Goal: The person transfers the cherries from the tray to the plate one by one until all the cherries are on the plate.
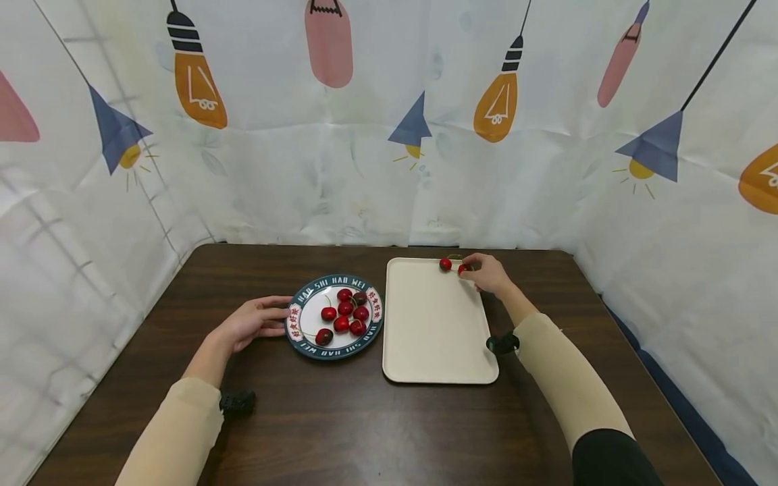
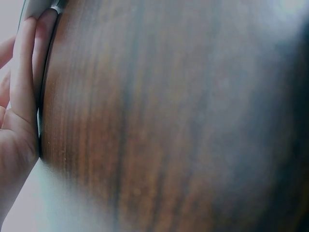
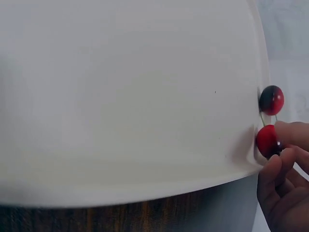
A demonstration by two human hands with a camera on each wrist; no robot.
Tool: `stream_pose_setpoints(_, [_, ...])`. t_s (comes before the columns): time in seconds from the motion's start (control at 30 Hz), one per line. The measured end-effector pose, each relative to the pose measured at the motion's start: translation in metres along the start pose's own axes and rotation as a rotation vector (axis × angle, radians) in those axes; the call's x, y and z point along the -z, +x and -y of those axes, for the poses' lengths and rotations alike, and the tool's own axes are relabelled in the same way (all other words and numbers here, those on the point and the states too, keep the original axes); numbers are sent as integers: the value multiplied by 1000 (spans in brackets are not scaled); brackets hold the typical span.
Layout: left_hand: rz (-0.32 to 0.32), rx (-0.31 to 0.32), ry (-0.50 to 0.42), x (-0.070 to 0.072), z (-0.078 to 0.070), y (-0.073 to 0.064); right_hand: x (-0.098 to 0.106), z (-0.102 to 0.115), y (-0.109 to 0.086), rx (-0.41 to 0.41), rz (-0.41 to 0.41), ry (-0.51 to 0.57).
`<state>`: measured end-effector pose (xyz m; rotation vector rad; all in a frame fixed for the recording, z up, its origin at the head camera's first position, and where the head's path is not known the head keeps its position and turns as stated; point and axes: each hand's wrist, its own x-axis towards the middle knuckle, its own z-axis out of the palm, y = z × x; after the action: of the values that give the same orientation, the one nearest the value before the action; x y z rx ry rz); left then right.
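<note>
At the far right corner of the cream tray (image 1: 437, 324), my right hand (image 1: 488, 275) pinches a red cherry (image 3: 268, 141) between thumb and fingers. Beside it, another cherry (image 1: 446, 264) sits at the tray's far edge, and thin green stems show near both. My left hand (image 1: 258, 320) rests with fairly straight fingers against the left rim of a round plate (image 1: 300, 344) with a dark teal, lettered border. Several dark red cherries (image 1: 342, 325) lie on its white middle. The left wrist view has mostly wood grain, with the left fingers (image 2: 23, 72) along its left side.
Plate and tray stand side by side on a dark brown wooden table (image 1: 340, 432), a narrow gap between them. A white curtain (image 1: 365, 182) printed with lamps and bulbs hangs behind the table and along its sides.
</note>
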<state>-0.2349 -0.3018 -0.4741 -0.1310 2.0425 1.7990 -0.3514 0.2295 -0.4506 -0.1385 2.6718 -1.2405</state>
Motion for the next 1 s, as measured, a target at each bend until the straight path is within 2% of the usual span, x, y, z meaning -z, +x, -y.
stream_pose_setpoints(0.43, [-8,6,8,0,-2,-2,-4,-3,0,26,0,-60])
stream_pose_setpoints(1.0, [5,-6,14,-2,-3,-3,-6,-1,-11,56,25,-89])
